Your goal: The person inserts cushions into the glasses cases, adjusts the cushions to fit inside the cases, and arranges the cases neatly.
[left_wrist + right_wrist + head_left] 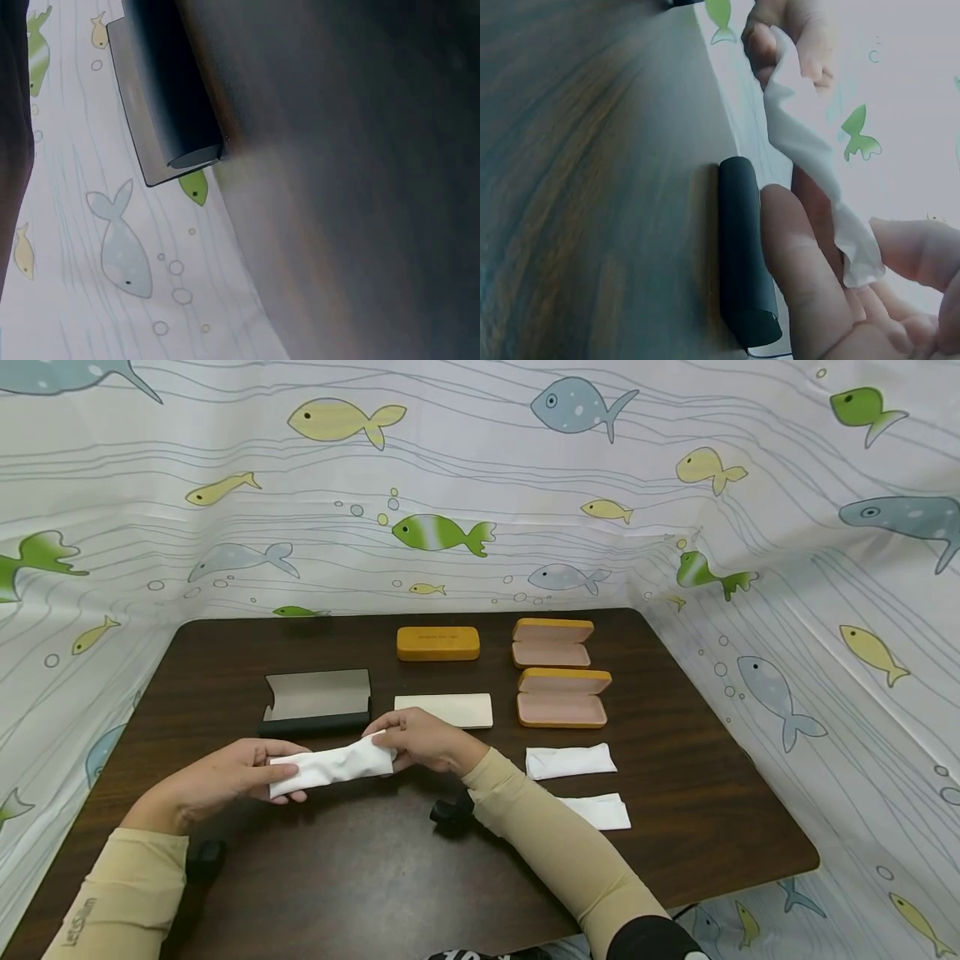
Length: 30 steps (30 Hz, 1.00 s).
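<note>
A folded white cloth [337,765] stretches between both hands above the near left part of the table. My left hand [217,777] pinches its left end, thumb on top and fingers beneath. At the other end, my right hand [427,739] grips the cloth between thumb and fingers. The right wrist view shows the cloth [802,139] creased and edge-on between the two hands. Just behind it lies an opened dark eyeglass case [315,722] with a grey lining. A flat cream-coloured case [465,710] sits partly hidden behind my right hand.
Two more folded white cloths [572,762] lie on the right, one partly covered by my right forearm. Behind them stand two open yellow cases [562,710] with pink linings. A closed yellow case [438,644] is at the back of the dark wooden table [697,810].
</note>
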Motion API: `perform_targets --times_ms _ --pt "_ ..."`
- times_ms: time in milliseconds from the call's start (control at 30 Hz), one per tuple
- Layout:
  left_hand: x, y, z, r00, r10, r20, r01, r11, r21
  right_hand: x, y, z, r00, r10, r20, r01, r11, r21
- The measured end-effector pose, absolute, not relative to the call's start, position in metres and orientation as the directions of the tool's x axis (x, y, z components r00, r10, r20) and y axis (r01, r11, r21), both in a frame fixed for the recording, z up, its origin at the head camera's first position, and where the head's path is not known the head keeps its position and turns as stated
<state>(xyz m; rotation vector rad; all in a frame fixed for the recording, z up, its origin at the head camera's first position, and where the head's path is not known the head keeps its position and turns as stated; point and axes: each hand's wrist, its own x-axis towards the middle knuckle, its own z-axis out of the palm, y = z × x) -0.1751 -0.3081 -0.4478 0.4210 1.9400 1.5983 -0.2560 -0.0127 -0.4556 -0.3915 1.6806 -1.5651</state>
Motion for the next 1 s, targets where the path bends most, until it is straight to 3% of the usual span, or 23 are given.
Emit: perform_targets --times_ms 433,1000 --pt "-0.178 -0.312 -0.446 -0.819 0.541 -0.193 -0.227 0.004 0.974 -0.262 -0.014 -0.455 -0.602 -0.711 -0.364 0.467 0.057 -0.882" --pt "-0.181 -0.318 -0.445 -0.756 0.644 -0.116 -0.326 -0.217 0.920 -0.264 -0.013 -0.455 -0.624 -0.693 -0.360 0.539 -0.048 -0.841"
